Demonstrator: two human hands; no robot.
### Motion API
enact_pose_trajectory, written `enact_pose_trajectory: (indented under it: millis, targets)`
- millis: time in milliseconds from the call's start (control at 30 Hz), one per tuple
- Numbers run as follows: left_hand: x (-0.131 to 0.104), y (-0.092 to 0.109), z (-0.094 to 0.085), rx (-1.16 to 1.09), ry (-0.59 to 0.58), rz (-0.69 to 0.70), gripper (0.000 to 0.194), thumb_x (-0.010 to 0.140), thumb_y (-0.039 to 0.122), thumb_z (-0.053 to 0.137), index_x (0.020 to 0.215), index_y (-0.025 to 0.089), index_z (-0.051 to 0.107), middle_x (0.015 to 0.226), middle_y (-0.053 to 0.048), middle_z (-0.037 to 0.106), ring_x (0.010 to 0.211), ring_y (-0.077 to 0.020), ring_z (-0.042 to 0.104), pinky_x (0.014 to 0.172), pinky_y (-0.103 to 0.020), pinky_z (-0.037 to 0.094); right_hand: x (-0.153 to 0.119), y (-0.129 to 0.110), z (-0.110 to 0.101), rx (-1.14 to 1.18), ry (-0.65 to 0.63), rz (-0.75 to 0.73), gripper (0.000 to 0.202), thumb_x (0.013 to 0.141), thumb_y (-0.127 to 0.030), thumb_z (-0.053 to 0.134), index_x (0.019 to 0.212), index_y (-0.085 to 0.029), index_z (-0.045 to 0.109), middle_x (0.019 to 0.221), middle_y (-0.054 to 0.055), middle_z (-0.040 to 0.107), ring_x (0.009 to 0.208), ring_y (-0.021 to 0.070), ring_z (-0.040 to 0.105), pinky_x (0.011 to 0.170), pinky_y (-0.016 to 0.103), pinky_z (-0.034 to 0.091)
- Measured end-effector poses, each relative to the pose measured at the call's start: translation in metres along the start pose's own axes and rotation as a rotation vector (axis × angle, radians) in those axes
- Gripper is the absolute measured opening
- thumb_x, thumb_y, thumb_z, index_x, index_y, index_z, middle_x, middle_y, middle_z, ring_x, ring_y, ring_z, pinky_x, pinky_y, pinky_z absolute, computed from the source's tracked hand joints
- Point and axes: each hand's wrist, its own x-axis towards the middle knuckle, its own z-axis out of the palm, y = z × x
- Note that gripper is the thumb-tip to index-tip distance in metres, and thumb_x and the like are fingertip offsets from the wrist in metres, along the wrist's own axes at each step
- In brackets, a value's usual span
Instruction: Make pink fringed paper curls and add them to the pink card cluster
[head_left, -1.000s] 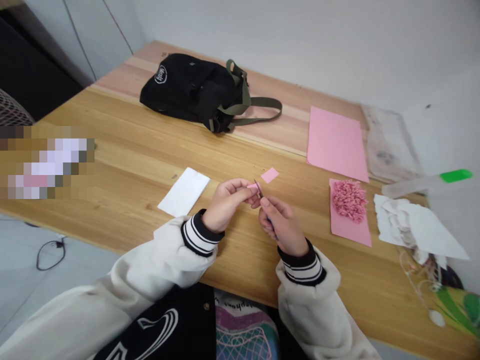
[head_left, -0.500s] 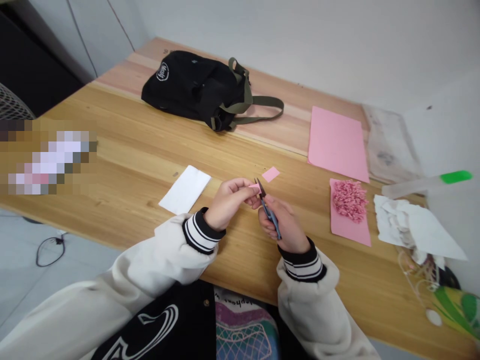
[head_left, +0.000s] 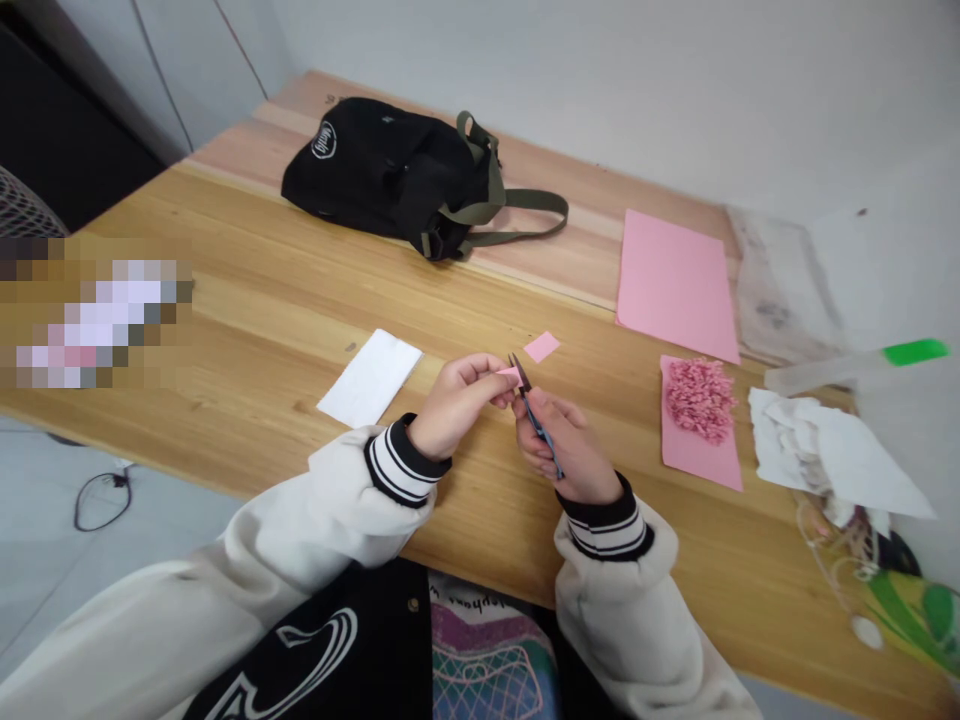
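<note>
Between the thumb and fingers of my left hand is a small piece of pink paper, partly hidden by the fingertips. My right hand grips a pair of scissors, its fingers round the blue-grey handles. The dark blades point away from me and meet the edge of the pink piece. Just beyond the scissor tips, a small pink paper rectangle lies flat on the wooden table. A folded white paper rests left of my left hand.
At the back lies a black bag with green straps. To the right are a large pink sheet, a pile of curled pink bits on pink paper, crumpled white paper and a green-ended clear tube.
The scissor blades have drawn slightly closer together at the pink paper piece, and the fingers of my right hand have tightened on the handles. My left hand stays in place.
</note>
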Motion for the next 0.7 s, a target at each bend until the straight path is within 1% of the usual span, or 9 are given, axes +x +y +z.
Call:
enact_pose_trajectory:
  millis: [233,700]
  targets:
    - [-0.0008,0.0001,0.0011,-0.02,0.011,0.005,0.013,0.066,0.019,0.063,0.059,0.013,0.055,0.055,0.002,0.054,0.052,-0.0062,0.047,0.054,-0.021,0.035,-0.0002,-0.0014,0.0006,0.027,-0.007,0.023,0.034,0.077,-0.051,0.054,0.07,-0.019,0.044,0.038,-0.013,0.029,0.028,0.0012,0.016,0.027,0.013,0.014]
    - [-0.0011,0.0009,0.0015,-0.003,0.018,0.015,0.015,0.068,0.02,0.063,0.058,0.013,0.054,0.054,0.002,0.053,0.053,-0.0068,0.047,0.055,-0.022,0.035,-0.0006,-0.0009,0.0,0.032,-0.018,0.017,0.032,0.079,-0.049,0.053,0.071,-0.019,0.044,0.039,-0.012,0.029,0.029,0.0011,0.016,0.028,0.013,0.014]
